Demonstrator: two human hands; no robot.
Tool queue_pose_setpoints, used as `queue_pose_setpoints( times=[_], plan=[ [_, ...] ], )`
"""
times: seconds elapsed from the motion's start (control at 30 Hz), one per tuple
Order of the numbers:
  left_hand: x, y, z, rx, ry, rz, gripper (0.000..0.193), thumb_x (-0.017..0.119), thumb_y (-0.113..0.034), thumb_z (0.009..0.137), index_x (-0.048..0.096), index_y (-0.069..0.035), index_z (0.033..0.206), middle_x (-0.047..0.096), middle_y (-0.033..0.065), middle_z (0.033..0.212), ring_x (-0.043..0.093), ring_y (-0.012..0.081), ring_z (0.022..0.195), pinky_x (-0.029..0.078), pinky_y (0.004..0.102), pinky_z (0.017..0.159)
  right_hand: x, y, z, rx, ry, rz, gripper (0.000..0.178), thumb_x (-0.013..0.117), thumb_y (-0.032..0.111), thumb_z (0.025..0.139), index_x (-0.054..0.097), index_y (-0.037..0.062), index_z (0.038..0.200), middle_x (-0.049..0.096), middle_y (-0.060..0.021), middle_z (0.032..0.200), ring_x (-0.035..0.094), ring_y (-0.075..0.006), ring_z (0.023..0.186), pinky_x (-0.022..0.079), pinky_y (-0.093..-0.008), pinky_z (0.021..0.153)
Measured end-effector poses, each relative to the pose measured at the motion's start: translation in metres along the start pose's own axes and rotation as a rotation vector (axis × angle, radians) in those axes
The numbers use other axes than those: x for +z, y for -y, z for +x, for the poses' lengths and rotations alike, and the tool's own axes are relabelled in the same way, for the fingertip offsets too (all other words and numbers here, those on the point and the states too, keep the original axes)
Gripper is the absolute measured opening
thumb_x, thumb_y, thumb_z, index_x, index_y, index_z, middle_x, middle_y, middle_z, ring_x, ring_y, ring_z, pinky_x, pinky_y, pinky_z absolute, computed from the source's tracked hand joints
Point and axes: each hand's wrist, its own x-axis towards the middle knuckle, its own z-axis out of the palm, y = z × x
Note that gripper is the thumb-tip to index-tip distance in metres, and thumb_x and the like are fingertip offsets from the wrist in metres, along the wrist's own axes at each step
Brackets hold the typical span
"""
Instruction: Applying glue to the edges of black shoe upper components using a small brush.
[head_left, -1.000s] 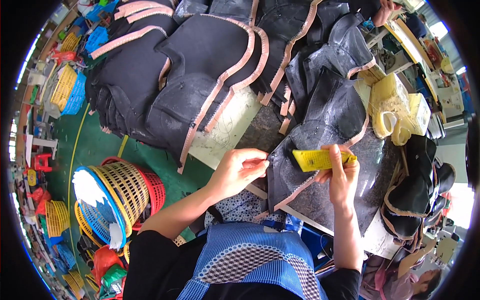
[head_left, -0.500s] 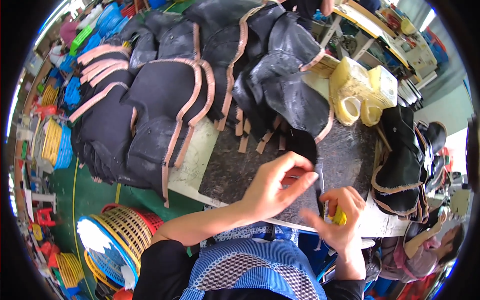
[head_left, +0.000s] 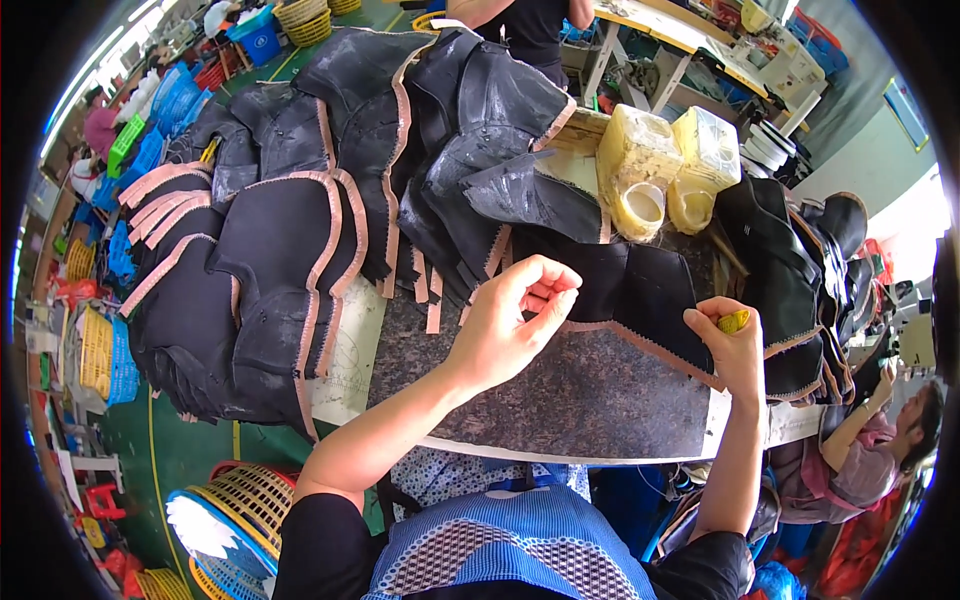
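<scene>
So, right hand (head_left: 738,355) curls round yellow object (head_left: 733,321)

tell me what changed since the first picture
The black piece has flipped away from the person, its pink edging now nearest them. The right hand still holds the yellow scraper, now mostly hidden. Whether the left hand grips the piece is unclear. The yellowed containers stayed put.

- Worktable (head_left: 345,340), centre; board (head_left: 520,400) on its near middle.
- Left, reaching far: panel pile (head_left: 275,240).
- Far, beyond the board: paired containers (head_left: 640,155); second pile (head_left: 785,285) to their right, nearer.
- Between left hand (head_left: 520,312) and right hand (head_left: 733,345): single panel (head_left: 645,285).
- In the right hand: small tool (head_left: 733,321).
- Near left, beside the worktable: baskets (head_left: 250,500).
</scene>
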Motion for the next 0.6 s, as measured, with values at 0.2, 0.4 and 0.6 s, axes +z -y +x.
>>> queue_pose_setpoints(
  times=[0.2, 0.4, 0.6],
  plan=[
    [-0.004, 0.0, -0.007, -0.152, 0.117, -0.056, 0.017, 0.063, -0.008, 0.096, 0.063, 0.001, 0.11, 0.066, 0.0055, 0.102, 0.065, 0.0098, 0.094, 0.054, 0.0241, 0.085, 0.008, 0.02, -0.014, -0.042, 0.021, -0.008, 0.013, 0.077, 0.009, 0.081, 0.068, 0.0005, 0.079, 0.057, 0.0023, 0.065, 0.048, -0.0047, 0.059, 0.039, -0.0217, 0.056],
    [-0.039, 0.004, -0.051, -0.487, 0.077, -0.413, 0.061, 0.038, -0.05, 0.104, 0.06, 0.005, 0.12, 0.068, 0.0123, 0.108, 0.068, 0.0197, 0.098, 0.055, 0.0332, 0.089, 0.061, 0.072, -0.075, -0.539, 0.352, -0.278, 0.018, 0.085, 0.014, 0.068, 0.071, 0.0077, 0.078, 0.06, -0.0041, 0.064, 0.056, -0.0214, 0.057, 0.047, -0.0342, 0.055],
    [-0.082, 0.028, -0.11, -0.656, -0.045, -0.291, 0.08, 0.031, -0.065, 0.1, 0.057, 0.006, 0.127, 0.065, 0.0149, 0.117, 0.065, 0.0205, 0.105, 0.053, 0.0332, 0.092, 0.097, 0.061, -0.068, -0.214, 0.315, 0.325, 0.014, 0.068, 0.001, 0.076, 0.058, 0.0063, 0.084, 0.055, -0.0013, 0.077, 0.051, -0.0104, 0.065, 0.042, -0.0259, 0.059]
  ],
)
